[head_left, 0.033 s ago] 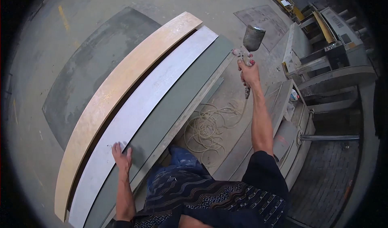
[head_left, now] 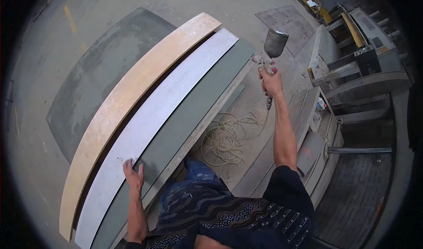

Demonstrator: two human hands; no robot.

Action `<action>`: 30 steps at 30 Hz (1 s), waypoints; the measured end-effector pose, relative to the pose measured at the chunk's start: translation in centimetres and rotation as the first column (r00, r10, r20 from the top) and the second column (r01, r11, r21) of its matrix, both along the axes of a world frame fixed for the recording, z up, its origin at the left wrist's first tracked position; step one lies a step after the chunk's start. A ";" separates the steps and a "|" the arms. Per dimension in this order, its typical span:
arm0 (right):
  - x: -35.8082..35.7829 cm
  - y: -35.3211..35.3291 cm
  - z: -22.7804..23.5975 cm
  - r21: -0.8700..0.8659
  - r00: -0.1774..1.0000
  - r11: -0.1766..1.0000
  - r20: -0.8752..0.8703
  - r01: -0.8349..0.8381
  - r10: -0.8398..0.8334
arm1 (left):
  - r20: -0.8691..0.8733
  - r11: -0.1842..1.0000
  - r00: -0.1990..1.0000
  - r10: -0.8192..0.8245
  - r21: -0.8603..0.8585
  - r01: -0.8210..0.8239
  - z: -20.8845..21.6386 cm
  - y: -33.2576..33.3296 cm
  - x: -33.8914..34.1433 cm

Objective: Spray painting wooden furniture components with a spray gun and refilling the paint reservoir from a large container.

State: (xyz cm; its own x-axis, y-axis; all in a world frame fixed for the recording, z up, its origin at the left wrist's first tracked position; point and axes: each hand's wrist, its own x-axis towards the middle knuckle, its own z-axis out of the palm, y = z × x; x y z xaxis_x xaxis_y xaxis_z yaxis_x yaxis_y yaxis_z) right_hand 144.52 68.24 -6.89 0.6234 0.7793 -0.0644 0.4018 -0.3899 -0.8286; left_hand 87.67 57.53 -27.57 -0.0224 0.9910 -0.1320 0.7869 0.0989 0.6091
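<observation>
In my right hand (head_left: pixel 272 82) is a spray gun (head_left: pixel 268 66), its grip wrapped by my fingers. A grey metal cup (head_left: pixel 276 44) sits on top of the gun, and a hose runs down from its handle. My left hand (head_left: pixel 133 174) is at the near edge of a long, curved white panel (head_left: pixel 169 92), fingers bent over that edge and thumb apart. Whether the fingertips press on it I cannot tell. Small dark specks mark the white surface beside them. A yellowish curved panel (head_left: pixel 132 90) lies beyond, and both rest along a grey-green board (head_left: pixel 194 103).
A pale coiled hose (head_left: pixel 224 138) lies on the floor by my legs. On the right stand a wooden bench (head_left: pixel 282 125) and grey machinery (head_left: pixel 352 81). A dark stained sheet (head_left: pixel 101 68) is on the floor at far left, another flat sheet (head_left: pixel 286 24) at the back.
My left hand has drawn back slightly toward me, baring more of the specks on the white panel. The spray gun has shifted a touch to the left.
</observation>
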 end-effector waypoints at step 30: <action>-3.1 0.5 -1.3 0.068 0.997 0.996 -0.057 -0.054 0.058 | 0.100 0.896 0.909 0.404 -0.242 -0.372 0.5 -14.8 -10.4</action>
